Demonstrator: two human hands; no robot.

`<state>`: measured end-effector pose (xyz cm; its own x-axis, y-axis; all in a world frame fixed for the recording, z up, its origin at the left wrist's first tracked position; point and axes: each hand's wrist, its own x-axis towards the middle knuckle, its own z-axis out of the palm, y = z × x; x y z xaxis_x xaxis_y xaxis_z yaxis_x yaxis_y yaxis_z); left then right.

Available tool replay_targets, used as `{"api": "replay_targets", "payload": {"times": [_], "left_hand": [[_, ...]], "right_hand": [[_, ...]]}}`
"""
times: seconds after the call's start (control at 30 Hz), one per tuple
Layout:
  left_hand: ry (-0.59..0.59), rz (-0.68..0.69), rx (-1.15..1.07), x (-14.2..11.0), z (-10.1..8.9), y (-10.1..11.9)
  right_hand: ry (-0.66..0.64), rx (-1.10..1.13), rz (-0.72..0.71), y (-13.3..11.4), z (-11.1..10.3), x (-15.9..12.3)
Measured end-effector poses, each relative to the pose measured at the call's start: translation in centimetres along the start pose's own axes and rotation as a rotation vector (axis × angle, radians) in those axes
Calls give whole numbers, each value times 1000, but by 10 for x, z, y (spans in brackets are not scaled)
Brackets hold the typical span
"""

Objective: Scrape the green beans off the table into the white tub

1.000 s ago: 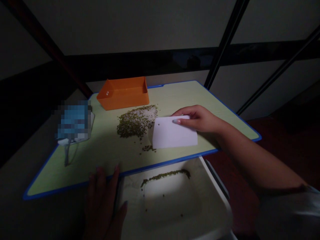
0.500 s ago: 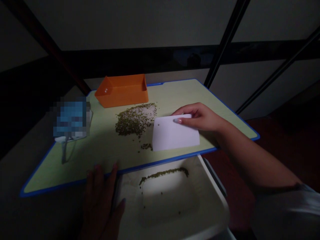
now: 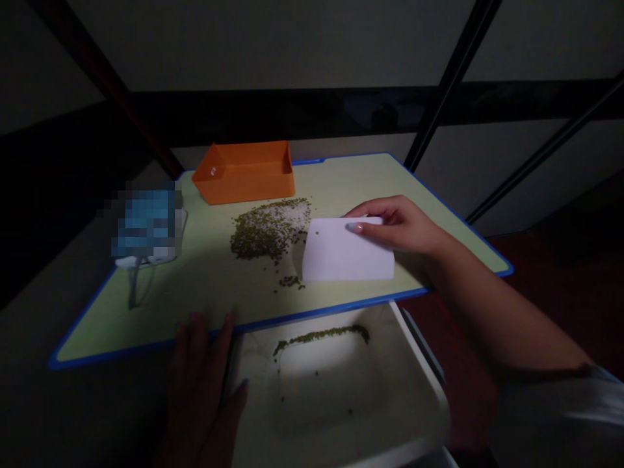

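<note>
My right hand (image 3: 407, 227) grips a white dough scraper (image 3: 348, 257) by its upper right edge, with the thumb across its near face. The scraper stands tilted on a pale green board (image 3: 205, 292) with a blue rim. Left of it lies a pile of small green beans (image 3: 258, 237) mixed with white grains, and a few stray beans (image 3: 291, 281) sit near its lower left corner. Below the board's near edge is a white bin (image 3: 336, 396) with a line of green beans inside. My left hand (image 3: 205, 383) is at the bin's left rim, thumb inside and fingers outside.
An orange tray (image 3: 246, 182) stands at the back left of the board. A blurred-out blue item (image 3: 149, 221) on a stand (image 3: 134, 283) is at the left. Dark-striped panels (image 3: 273, 117) rise behind the board.
The whole view has shifted slightly right and up. The scraper's lower edge looks a little higher relative to the stray beans. Both hands keep their holds.
</note>
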<state>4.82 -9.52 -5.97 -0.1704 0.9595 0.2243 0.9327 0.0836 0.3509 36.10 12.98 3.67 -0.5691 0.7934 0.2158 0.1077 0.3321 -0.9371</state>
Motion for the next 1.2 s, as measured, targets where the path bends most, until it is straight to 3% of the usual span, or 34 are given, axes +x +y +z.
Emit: {"api": "replay_targets", "payload": {"times": [0.33, 0.7, 0.9, 1.2], "left_hand": [[-2, 11, 9, -1, -3, 2], [32, 13, 13, -1, 2, -1], [27, 9, 0, -1, -1, 1], [2, 3, 3, -1, 1, 1]], "right_hand": [[-36, -12, 12, -1, 1, 0], [157, -53, -18, -2, -2, 2], [63, -30, 3, -2, -1, 2], [23, -56, 7, 1, -2, 0]]}}
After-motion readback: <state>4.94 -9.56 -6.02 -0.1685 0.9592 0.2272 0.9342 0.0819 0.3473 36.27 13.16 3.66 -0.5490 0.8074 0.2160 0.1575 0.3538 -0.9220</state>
